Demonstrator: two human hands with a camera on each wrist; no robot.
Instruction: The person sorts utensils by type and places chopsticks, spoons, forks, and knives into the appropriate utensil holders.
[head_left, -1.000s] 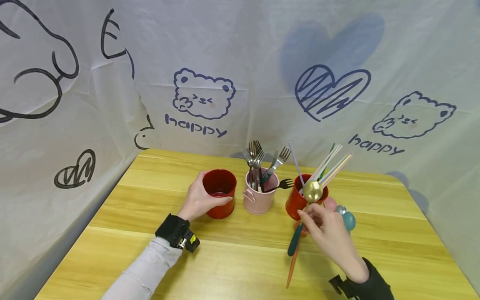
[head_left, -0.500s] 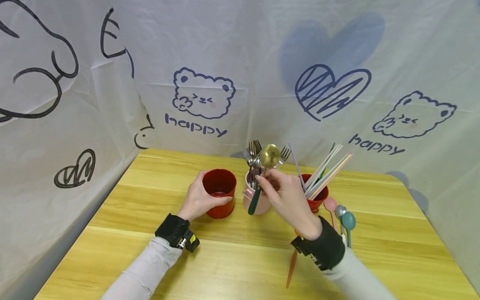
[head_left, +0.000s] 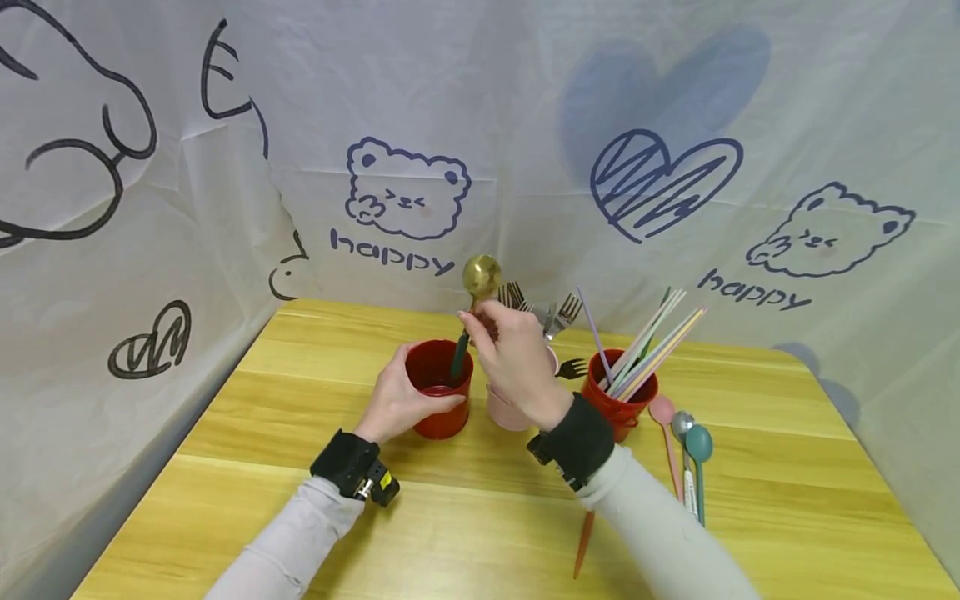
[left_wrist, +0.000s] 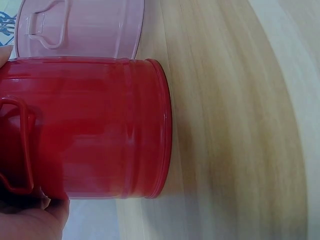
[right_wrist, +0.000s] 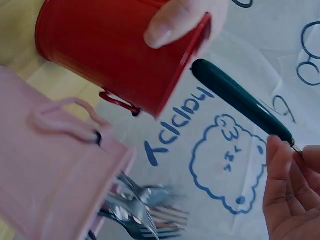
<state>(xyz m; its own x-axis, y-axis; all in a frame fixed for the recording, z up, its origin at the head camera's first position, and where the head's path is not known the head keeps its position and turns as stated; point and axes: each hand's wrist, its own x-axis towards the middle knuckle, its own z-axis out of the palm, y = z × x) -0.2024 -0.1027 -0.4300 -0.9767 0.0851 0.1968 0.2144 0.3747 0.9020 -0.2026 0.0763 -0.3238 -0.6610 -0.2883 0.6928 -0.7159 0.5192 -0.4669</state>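
Observation:
My left hand (head_left: 405,398) grips a red metal bucket (left_wrist: 95,130) that stands upright on the table, its mouth facing up. Between thumb and fingers my right hand (head_left: 517,354) pinches the neck of a gold spoon (head_left: 482,277). The spoon's bowl points up, and its dark green handle (right_wrist: 240,100) hangs down at the mouth of the red bucket. In the right wrist view the handle's end is right by the rim. Beside the red bucket stands a pink bucket (right_wrist: 55,165) with several forks (head_left: 566,312), partly hidden behind my right hand.
A second red bucket (head_left: 618,414) with straws (head_left: 660,350) stands to the right. Pink (head_left: 663,410), silver (head_left: 683,423) and teal (head_left: 700,443) spoons lie on the table (head_left: 787,467) right of it. An orange handle (head_left: 584,546) shows beside my right sleeve. A drawn-on white sheet (head_left: 525,100) closes off the back.
My right hand has carried the gold spoon leftward, from in front of the straw bucket, past the pink bucket, to above the left red bucket. My left hand has stayed in place.

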